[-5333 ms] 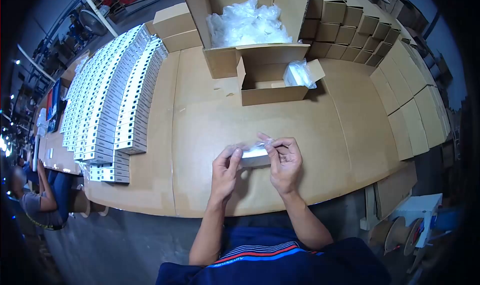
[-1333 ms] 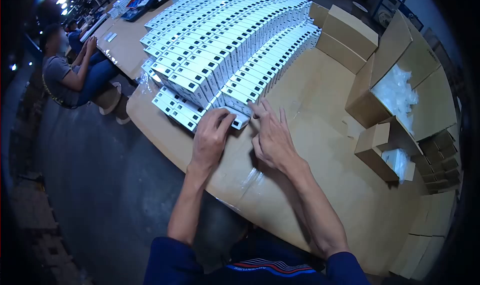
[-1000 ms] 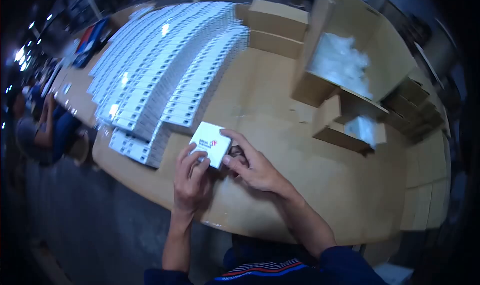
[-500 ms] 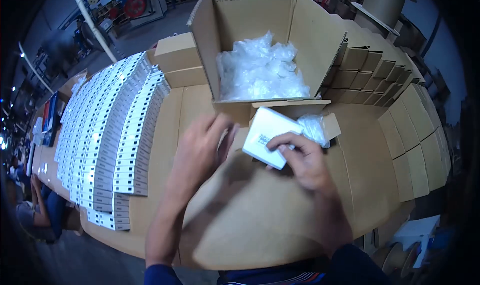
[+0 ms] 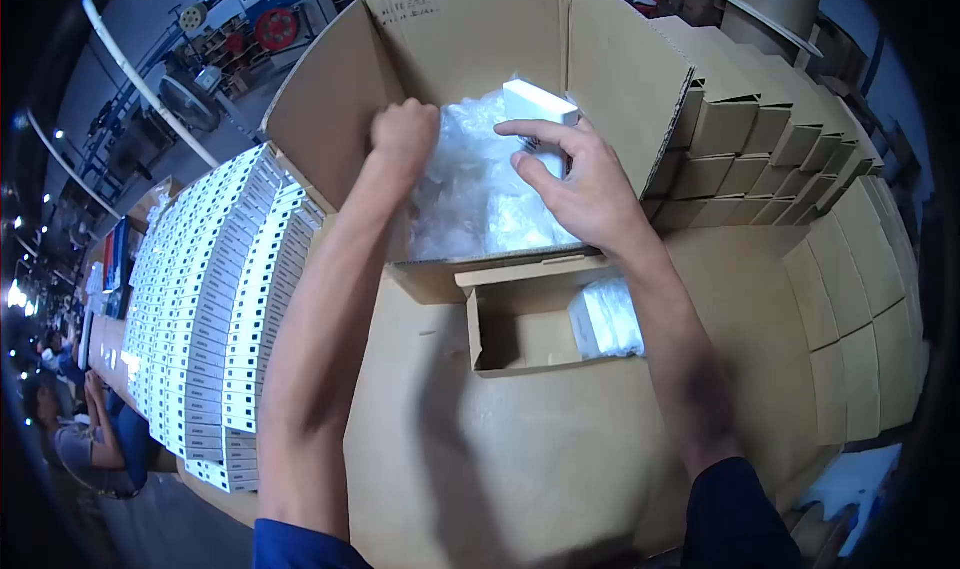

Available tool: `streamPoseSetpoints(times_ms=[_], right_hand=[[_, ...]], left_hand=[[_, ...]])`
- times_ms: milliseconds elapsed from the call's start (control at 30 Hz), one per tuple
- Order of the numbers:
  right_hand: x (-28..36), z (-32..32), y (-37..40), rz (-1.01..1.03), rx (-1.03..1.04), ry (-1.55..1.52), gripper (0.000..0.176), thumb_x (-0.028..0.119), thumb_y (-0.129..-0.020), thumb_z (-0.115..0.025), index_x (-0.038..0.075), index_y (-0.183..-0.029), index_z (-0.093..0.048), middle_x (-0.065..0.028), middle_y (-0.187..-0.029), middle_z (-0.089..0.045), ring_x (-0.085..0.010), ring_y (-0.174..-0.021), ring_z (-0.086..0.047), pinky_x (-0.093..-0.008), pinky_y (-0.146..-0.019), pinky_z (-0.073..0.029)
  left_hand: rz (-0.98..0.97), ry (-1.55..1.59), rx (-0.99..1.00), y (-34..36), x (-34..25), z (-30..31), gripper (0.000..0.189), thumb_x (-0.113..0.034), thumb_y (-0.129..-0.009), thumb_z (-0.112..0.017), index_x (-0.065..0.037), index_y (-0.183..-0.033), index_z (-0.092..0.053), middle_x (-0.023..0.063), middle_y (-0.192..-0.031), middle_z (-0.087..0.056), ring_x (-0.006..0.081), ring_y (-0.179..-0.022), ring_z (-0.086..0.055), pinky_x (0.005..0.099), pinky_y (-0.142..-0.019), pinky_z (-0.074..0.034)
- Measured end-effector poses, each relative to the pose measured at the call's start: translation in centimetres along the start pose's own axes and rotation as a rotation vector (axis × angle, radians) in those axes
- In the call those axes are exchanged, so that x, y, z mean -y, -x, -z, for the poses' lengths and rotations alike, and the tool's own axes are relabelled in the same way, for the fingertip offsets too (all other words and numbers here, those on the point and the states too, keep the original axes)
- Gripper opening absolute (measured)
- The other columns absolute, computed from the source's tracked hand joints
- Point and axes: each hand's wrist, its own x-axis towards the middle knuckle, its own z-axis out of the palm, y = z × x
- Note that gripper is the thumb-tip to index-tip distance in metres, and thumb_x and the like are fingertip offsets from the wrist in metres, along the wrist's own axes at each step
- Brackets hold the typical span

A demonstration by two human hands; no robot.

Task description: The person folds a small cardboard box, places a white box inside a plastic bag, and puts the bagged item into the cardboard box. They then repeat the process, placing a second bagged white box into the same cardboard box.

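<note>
My right hand [image 5: 590, 184] is over the large open cardboard box [image 5: 480, 44], gripping a white box [image 5: 540, 102] that stands tilted behind the index finger. Thumb and index finger are spread in front of it; the other fingers are mostly hidden. Inside the large box's left side, my left hand [image 5: 405, 134] is closed, and whatever it grips is hidden. Below both hands lies a heap of clear plastic bags [image 5: 465, 189]. A small open carton [image 5: 490, 359] sits in front of the large box, with a plastic-wrapped white item [image 5: 608, 319] at its right end.
Long stacks of white boxes [image 5: 205, 319] line the left of the cardboard-covered table [image 5: 540, 469]. Piled brown cartons [image 5: 735, 124] stand on the right, with more cartons [image 5: 850, 309] nearer me. At far left a person [image 5: 95, 444] sits, and machinery stands behind.
Both hands have moved forward into the large box, the right one carrying the white box from above the small carton. My view has shifted, and the small carton's inside now shows.
</note>
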Motion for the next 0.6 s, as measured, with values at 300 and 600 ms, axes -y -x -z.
streamPoseSetpoints(times_ms=[300,600], right_hand=[[-2.0,-1.9,2.0,-0.079,-0.249,-0.198,0.087,0.056,-0.074,-0.089,0.001,-0.137,-0.063,-0.0316,-0.125,-0.063,-0.0398,-0.118,-0.063,-0.0435,-0.106,-0.048],[2.3,-2.8,11.6,-0.17,-0.24,-0.404,0.043,0.038,-0.101,-0.068,-0.001,-0.084,-0.074,-0.0104,-0.069,-0.059,-0.0199,-0.075,-0.05,-0.0374,-0.07,-0.043]], left_hand=[[0.234,1.025,-0.382,10.7,-2.7,9.7,0.021,-0.014,-0.091,-0.076,0.004,-0.096,-0.066,0.0126,-0.08,-0.07,0.019,-0.075,-0.069,0.0313,-0.07,-0.053],[0.434,1.695,-0.366,25.1,-9.4,9.3,0.029,-0.02,-0.108,-0.059,0.002,-0.089,-0.063,-0.0023,-0.072,-0.057,0.0046,-0.067,-0.051,0.0237,-0.058,-0.04]])
